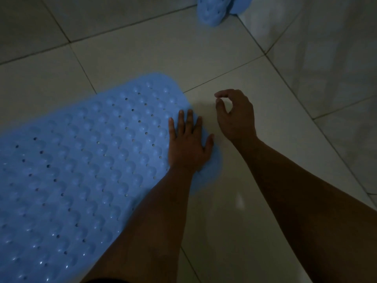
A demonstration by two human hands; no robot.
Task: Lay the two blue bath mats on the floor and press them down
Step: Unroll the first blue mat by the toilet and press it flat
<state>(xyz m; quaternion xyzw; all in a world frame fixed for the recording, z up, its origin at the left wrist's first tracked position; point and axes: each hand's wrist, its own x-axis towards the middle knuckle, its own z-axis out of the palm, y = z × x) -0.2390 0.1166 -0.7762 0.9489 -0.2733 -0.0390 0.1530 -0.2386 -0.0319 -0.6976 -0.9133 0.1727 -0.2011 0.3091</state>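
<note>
The soft, floppy blue mat point(81, 160) (pressed by the flat, straight-fingered left hand point(188, 146); right hand point(234, 117) loosely curled, empty) is judged best lifted by an edge.

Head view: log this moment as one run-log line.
flat mat: on floor | left hand: pressing its right edge | right hand: over tile, empty | second mat: curled, top edge

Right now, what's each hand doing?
Left hand: open, fingers straight, pressing flat on the blue bath mat.
Right hand: open, fingers loosely curled, holding nothing, above the tile floor.
</note>
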